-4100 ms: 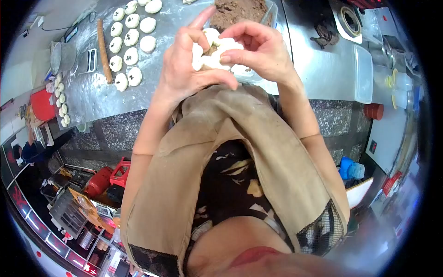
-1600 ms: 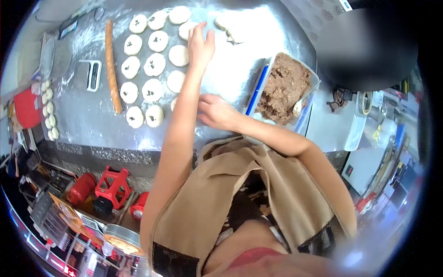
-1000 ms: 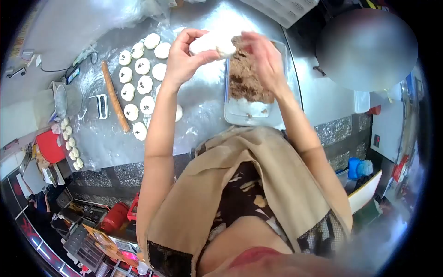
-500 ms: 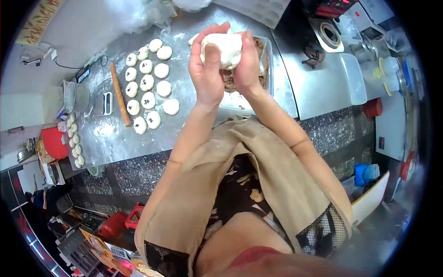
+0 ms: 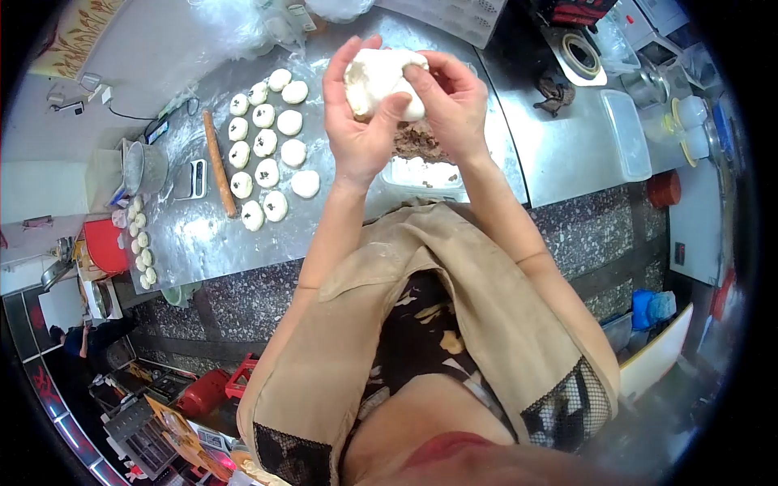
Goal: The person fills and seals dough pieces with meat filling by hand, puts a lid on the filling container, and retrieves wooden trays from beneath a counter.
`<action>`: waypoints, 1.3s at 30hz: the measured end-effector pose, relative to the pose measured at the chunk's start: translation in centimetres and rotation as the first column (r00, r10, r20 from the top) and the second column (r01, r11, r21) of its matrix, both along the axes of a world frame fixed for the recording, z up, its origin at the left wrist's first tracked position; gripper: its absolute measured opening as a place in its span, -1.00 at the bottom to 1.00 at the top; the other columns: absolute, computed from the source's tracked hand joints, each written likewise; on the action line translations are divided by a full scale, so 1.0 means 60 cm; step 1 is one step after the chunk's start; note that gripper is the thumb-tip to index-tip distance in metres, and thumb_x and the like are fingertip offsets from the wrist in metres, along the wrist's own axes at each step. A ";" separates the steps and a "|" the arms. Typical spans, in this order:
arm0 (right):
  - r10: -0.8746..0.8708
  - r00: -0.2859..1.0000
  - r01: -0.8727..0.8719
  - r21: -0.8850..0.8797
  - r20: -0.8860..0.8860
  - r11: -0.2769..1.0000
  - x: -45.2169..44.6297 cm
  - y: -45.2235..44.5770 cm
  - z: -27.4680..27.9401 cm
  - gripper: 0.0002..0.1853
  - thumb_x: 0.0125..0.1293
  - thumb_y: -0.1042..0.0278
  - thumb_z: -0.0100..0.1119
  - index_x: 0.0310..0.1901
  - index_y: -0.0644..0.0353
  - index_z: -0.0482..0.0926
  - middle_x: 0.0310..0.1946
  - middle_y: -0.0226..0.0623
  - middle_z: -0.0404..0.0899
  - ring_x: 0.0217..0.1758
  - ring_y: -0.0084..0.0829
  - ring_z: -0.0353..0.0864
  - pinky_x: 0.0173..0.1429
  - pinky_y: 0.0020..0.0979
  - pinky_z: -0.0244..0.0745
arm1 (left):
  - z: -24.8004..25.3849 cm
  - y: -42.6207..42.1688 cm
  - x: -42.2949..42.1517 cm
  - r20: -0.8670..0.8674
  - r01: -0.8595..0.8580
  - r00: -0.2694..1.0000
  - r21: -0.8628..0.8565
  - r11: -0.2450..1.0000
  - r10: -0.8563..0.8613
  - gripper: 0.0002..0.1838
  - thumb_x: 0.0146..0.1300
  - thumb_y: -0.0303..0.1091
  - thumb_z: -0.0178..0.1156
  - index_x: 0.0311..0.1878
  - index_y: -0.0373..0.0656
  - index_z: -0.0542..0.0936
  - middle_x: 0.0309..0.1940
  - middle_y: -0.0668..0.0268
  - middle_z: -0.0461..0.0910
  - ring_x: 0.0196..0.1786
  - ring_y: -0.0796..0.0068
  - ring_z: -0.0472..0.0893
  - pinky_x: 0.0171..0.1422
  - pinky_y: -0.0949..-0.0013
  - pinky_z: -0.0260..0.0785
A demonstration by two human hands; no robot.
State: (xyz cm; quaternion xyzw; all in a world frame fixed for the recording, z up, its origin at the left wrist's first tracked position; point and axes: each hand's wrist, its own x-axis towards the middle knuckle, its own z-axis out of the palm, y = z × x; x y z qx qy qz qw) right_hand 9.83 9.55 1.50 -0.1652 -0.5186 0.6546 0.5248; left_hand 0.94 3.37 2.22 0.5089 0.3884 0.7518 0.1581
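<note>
A large white piece of dough [image 5: 377, 81] is held up between my two hands, above a clear plastic tub [image 5: 405, 180] of brown crumbly filling [image 5: 420, 142]. My left hand [image 5: 356, 134] cups it from the left and below, its thumb pressed against the dough. With thumb and bent fingers, my right hand [image 5: 458, 105] grips the right side of the same piece. Whether anything sits inside the dough is hidden. To the left, rows of round dough balls [image 5: 265, 144] lie on the steel table [image 5: 243, 257]; many carry dark specks on top.
A wooden rolling pin [image 5: 219, 166] and a small scale [image 5: 193, 180] lie left of the rows. More small dough pieces [image 5: 139, 243] line the table's far left edge. Plastic bags [image 5: 243, 28] sit at the back. On the right counter are a dark cloth [image 5: 554, 95] and a clear lid [image 5: 626, 134].
My right hand has turned and its thumb now presses into the dough, which has changed shape and shows folds. My left hand has shifted slightly left. The camera view has moved a little.
</note>
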 end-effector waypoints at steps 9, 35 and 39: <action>0.047 0.995 -0.054 0.077 0.088 0.996 0.008 0.004 0.012 -0.74 0.17 0.44 0.25 -0.11 0.31 0.53 -0.34 -0.39 0.58 -0.32 -0.66 0.54 -0.24 -0.59 0.48 | 0.004 0.007 -0.008 0.226 0.024 0.973 0.050 0.998 -0.035 -0.55 0.23 -0.59 0.08 0.21 -0.29 0.33 0.06 0.04 0.49 0.05 0.39 0.51 0.16 0.38 0.38; -0.196 0.841 -0.020 0.392 0.504 0.920 0.017 0.046 -0.030 -0.76 0.17 0.53 0.04 -0.12 0.27 0.58 -0.26 -0.34 0.62 -0.21 -0.60 0.55 -0.09 -0.51 0.46 | -0.026 0.025 -0.077 -0.148 -0.026 0.987 -0.528 0.849 -0.062 -0.71 0.13 -0.53 0.14 -0.05 -0.28 0.57 -0.18 0.25 0.62 -0.10 0.50 0.57 -0.02 0.45 0.41; 0.004 0.919 -0.051 0.109 0.395 0.993 0.016 0.056 -0.043 -0.77 0.19 0.49 0.05 -0.12 0.22 0.58 -0.34 -0.44 0.57 -0.31 -0.64 0.51 -0.22 -0.56 0.44 | -0.043 0.038 -0.055 -0.027 -0.036 0.999 -0.412 0.910 0.027 -0.74 0.10 -0.65 0.02 -0.14 -0.27 0.56 -0.18 0.22 0.62 -0.07 0.44 0.57 0.11 0.41 0.37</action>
